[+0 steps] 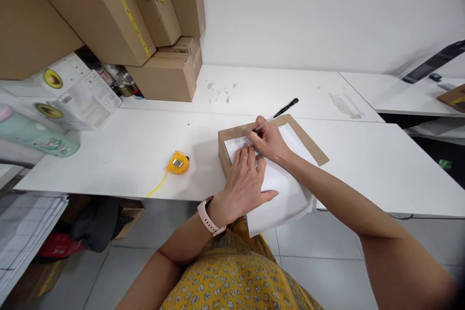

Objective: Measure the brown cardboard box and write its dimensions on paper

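Observation:
My right hand [269, 140] is closed around a pen [279, 112] with a black cap end and a clear barrel, its tip at the top of a white sheet of paper [281, 181]. Small handwritten lines show along the sheet's upper edge. Spread flat over the paper's left part, my left hand [247, 177] holds nothing and its fingers are apart. Under the sheet lies a flat cardboard box [308, 143], and the paper's lower end hangs past the table edge. A yellow tape measure [178, 162] sits left of the box with a bit of its blade pulled out.
Cardboard boxes [163, 75] are stacked at the back left, beside a white carton with avocado pictures [83, 101]. A pale green bottle [36, 131] leans at the far left. On the right stands a dark bottle-like object [434, 62]. The white table [363, 164] ends near my body.

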{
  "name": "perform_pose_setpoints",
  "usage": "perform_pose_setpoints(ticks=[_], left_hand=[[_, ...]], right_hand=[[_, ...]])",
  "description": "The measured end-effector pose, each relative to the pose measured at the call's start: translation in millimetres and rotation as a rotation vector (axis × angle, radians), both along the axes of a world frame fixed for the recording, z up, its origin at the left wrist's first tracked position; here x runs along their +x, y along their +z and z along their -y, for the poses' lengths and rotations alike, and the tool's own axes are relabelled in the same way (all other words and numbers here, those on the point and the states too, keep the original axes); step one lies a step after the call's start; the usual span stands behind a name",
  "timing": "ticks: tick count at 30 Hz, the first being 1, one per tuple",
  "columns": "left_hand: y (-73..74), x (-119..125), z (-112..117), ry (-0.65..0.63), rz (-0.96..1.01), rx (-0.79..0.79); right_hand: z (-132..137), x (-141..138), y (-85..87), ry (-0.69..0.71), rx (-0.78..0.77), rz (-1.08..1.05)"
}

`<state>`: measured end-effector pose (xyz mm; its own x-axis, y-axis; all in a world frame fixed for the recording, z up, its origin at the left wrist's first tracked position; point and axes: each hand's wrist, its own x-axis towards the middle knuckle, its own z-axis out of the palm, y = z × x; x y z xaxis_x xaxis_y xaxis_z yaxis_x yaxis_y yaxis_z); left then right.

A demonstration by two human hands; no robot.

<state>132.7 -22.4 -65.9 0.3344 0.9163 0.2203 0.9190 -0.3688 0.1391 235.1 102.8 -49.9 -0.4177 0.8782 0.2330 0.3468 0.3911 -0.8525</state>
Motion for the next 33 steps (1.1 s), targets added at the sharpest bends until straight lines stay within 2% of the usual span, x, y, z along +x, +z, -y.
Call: perform_pose_setpoints(ticks=[14,21,33], left_hand=[[0.2,-0.2,1.3,0.007,0.067,-0.013],[6.2,-1.9,0.1,0.002,0.035,-0.024],[8.2,-0.8,0.0,0.014,0.001,-0.006]], right_hand=[[-0.7,0.9,-1.2,-0.028,0.016,-0.005],[-0.6,1.1,-1.7,-0.037,0.012,-0.011],[-1.5,1.3,-2.3,-0.035,-0.003,0.003]])
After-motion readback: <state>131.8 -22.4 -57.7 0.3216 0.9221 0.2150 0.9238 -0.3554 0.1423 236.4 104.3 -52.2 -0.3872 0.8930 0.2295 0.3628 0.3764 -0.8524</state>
